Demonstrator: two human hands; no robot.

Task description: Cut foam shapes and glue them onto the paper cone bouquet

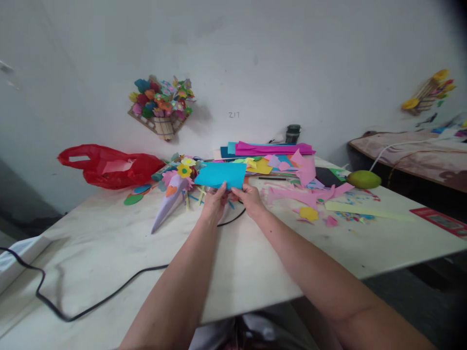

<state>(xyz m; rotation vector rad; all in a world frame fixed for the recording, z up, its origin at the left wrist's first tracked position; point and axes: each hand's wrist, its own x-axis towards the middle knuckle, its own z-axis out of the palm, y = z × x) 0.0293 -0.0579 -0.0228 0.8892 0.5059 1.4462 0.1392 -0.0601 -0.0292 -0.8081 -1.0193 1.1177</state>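
A bright blue sheet [222, 175], paper or thin foam, is held up over the table by its near edge. My left hand [215, 200] pinches it with the thumb on top, near the middle of that edge. Close beside, my right hand [251, 198] grips the near right corner, thumb also on top. The fingers beneath the sheet are largely hidden. Just left of the sheet lies a lilac paper cone [168, 206] with an orange heart, topped by paper flowers [184, 170]. Pale sticks and a blue pen-like piece show partly behind my left hand.
Pink scraps [292, 193], a yellow flower cutout [308, 213] and tiny bits litter the right side. A red plastic bag [109, 165] lies at the back left, folded coloured sheets [273, 148] along the wall. A green mango-like fruit [364, 179] sits right. A black cable [120, 287] crosses the front left.
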